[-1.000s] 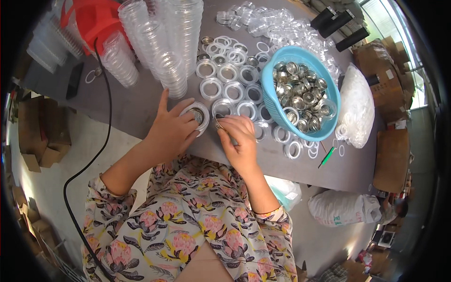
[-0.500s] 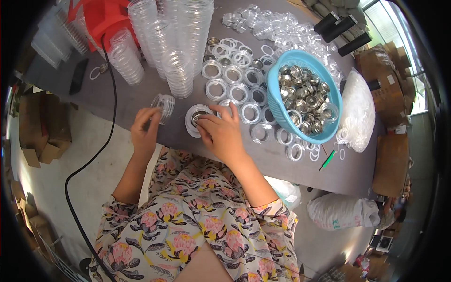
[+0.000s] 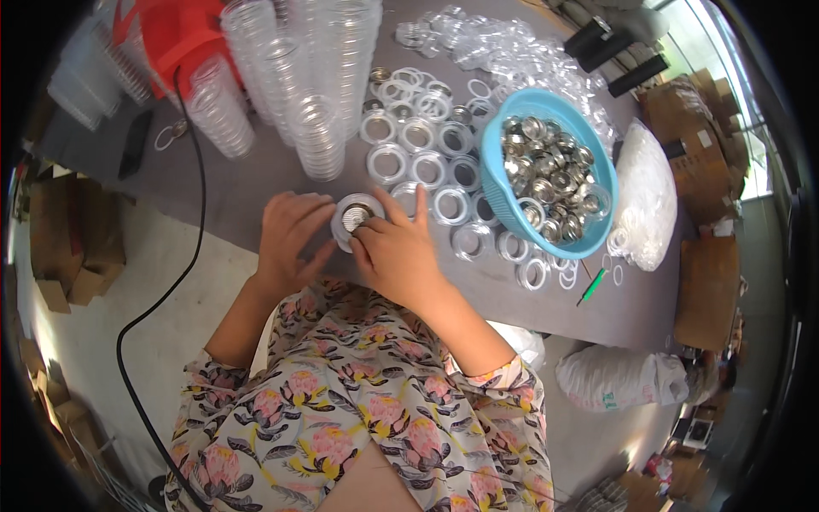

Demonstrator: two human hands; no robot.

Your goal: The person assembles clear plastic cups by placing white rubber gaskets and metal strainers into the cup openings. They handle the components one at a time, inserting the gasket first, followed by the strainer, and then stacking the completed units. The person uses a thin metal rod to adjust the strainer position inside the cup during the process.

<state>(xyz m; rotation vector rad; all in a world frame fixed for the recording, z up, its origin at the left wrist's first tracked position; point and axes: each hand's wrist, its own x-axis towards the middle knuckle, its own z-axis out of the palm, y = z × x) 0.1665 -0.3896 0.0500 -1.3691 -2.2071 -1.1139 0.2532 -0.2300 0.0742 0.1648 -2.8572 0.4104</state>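
Note:
Near the front edge of the table sits a white plastic ring (image 3: 339, 224) with a silver round metal cap (image 3: 358, 217) at its centre. From the right, my right hand (image 3: 401, 253) has its thumb and curled fingertips on the cap's edge, with the index finger raised. My left hand (image 3: 292, 241) is close beside the ring on its left, fingers stretched out and apart, nothing visible in them. Beyond my hands lie several clear rings (image 3: 388, 162) in rows, some with metal caps among them.
A blue basket (image 3: 495, 183) full of metal caps stands to the right. Tall stacks of clear plastic cups (image 3: 321, 141) and a red container (image 3: 175, 38) are at the back left. A black cable (image 3: 201, 196) crosses the left edge. A green-handled tool (image 3: 592, 287) lies front right.
My left hand has moved right to the ring and spread its fingers. The clear round plastic piece it held is no longer visible. My right hand stays at the cap.

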